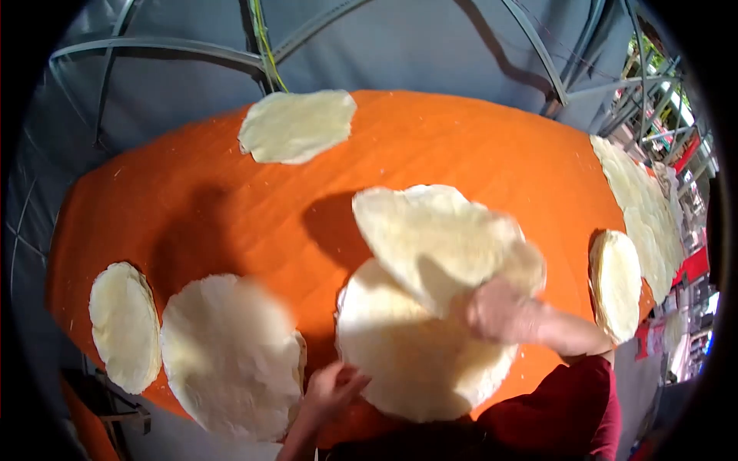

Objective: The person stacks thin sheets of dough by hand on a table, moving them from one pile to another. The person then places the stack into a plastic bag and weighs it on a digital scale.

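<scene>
My right hand (496, 311), smeared by motion, grips the near right edge of a thin, pale round flatbread (430, 230). That flatbread is lifted and tilted, casting a shadow on the orange cloth. Below it lies a round stack of flatbreads (415, 353), partly covered by it and by my right forearm. My left hand (334, 388) is at the lower left edge of this stack, its fingers curled and nothing visible in them. Left of that hand lies another wide stack of flatbreads (227, 353), its upper right edge blurred.
An orange cloth (461, 146) covers the table. One flatbread (300, 127) lies at the far edge. Smaller stacks of flatbread sit at the far left (123, 326) and right (617, 284). Overlapping flatbreads (642, 207) line the right end. Metal frame bars (177, 48) stand behind, against grey sheeting.
</scene>
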### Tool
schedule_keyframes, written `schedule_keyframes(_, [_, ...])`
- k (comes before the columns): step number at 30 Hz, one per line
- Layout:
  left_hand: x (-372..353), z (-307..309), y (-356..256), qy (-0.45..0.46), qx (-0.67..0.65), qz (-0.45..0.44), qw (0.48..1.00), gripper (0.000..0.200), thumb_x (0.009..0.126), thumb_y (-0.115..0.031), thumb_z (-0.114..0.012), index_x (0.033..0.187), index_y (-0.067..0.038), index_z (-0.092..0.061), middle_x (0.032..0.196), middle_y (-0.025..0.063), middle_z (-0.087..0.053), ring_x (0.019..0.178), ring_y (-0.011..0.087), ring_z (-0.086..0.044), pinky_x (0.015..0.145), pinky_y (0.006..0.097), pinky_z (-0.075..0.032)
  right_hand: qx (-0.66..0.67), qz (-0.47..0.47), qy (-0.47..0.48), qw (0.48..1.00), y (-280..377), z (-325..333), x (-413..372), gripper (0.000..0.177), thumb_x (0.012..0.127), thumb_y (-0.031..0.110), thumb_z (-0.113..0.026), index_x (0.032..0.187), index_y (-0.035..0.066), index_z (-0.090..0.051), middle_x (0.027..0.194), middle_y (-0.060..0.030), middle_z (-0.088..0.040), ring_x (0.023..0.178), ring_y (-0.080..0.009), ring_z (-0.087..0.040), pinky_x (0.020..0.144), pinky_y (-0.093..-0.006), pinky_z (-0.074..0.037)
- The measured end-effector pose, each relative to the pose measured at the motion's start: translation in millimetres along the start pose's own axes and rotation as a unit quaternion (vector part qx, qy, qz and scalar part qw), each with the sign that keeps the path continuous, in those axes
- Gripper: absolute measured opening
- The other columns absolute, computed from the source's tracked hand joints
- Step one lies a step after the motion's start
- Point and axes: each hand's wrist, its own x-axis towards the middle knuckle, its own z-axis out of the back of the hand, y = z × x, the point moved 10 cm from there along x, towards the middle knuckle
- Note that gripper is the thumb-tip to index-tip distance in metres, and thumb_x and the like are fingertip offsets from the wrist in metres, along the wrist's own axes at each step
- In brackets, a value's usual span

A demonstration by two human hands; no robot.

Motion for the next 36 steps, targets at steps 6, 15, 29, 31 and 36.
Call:
schedule_keyframes(6, [65.1, -71.9, 4.2, 0.050, -0.377, -0.026, 0.924, 0.031, 0.078, -0.010, -0.062, 0.102, 0.001, -0.046, 0.093, 0.0109, -0.055, 0.079, 0.0204, -0.058, 0.067, 0.0361, -0.052, 0.287, -0.010, 0.155, 0.945, 66.2, -123.5, -31.4, 0.046, 0.072, 0.040, -0.064, 0.052, 0.003, -0.047, 0.065, -0.0103, -0.051, 0.068, -0.0173, -0.051, 0.065, -0.0318, -0.043])
schedule_keyframes(15, [57.6, -91.2, -36.8, 0.179, -0.418, -0.130, 0.881, 0.037, 0.079, -0.005, -0.059, 0.111, -0.005, -0.041, 0.102, 0.0077, -0.053, 0.089, 0.0196, -0.055, 0.071, 0.0357, -0.051, 0.691, -0.162, -0.110, 0.696, 38.1, -92.5, -27.7, 0.066, 0.061, 0.012, -0.077, 0.118, 0.000, -0.044, 0.096, -0.0101, -0.054, 0.086, -0.0162, -0.053, 0.075, -0.0261, -0.046])
schedule_keyframes(29, [48.2, -109.5, -56.8, 0.177, -0.344, -0.165, 0.907, 0.040, 0.073, -0.004, -0.063, 0.107, -0.003, -0.042, 0.097, 0.0088, -0.054, 0.088, 0.0172, -0.055, 0.069, 0.0297, -0.050, 0.788, -0.150, -0.236, 0.549, 30.1, -110.0, -42.1, 0.052, 0.067, 0.008, -0.071, 0.113, -0.001, -0.048, 0.103, -0.0119, -0.056, 0.088, -0.0183, -0.057, 0.079, -0.0291, -0.047])
schedule_keyframes(31, [48.5, -107.5, -56.2, 0.154, -0.342, -0.155, 0.914, 0.036, 0.074, -0.005, -0.062, 0.104, -0.003, -0.043, 0.096, 0.0091, -0.055, 0.085, 0.0172, -0.056, 0.066, 0.0297, -0.050, 0.819, -0.140, -0.241, 0.501, 30.2, -123.1, -39.5, 0.048, 0.069, 0.006, -0.070, 0.111, -0.001, -0.048, 0.102, -0.0114, -0.056, 0.090, -0.0182, -0.056, 0.080, -0.0289, -0.046])
schedule_keyframes(36, [49.9, -102.1, -52.2, 0.125, -0.332, -0.161, 0.921, 0.032, 0.075, -0.004, -0.055, 0.105, -0.002, -0.046, 0.095, 0.0107, -0.056, 0.086, 0.0194, -0.057, 0.068, 0.0351, -0.050, 0.828, -0.177, -0.251, 0.470, 31.0, -143.6, -38.6, 0.039, 0.074, 0.008, -0.065, 0.109, -0.002, -0.050, 0.101, -0.0099, -0.056, 0.094, -0.0155, -0.053, 0.082, -0.0265, -0.043])
